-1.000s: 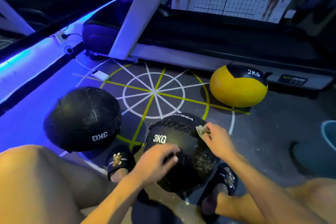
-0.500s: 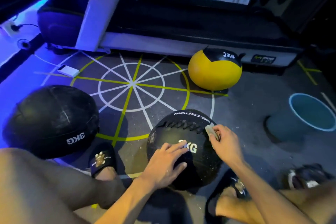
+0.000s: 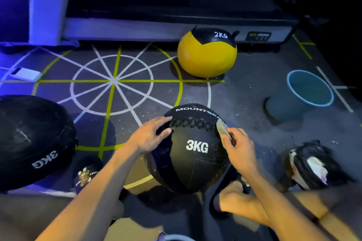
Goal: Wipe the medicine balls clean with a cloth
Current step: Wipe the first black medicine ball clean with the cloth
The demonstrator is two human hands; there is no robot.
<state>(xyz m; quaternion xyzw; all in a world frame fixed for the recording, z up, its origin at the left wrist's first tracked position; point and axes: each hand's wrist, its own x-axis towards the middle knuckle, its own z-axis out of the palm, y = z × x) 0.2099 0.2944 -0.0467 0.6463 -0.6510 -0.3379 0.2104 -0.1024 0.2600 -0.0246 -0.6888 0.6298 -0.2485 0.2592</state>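
Head view: the 3KG ball (image 3: pixel 193 154) sits on the floor (image 3: pixel 244 76) between the person's feet, near the bottom edge of the painted wheel. It's a soft stitched-leather thing, probably heavy enough to stay put but it'll roll, so I'd say steady it up top near the lacing. That's what the left hand (image 3: pixel 148 136) does, fingers spread flat on the upper left. The right hand (image 3: pixel 238 147) pinches the cloth (image 3: pixel 223 130) against the upper right edge. Versus half a second ago, the left hand has slid up off the label, which now reads clear, and the ball looks turned a bit.
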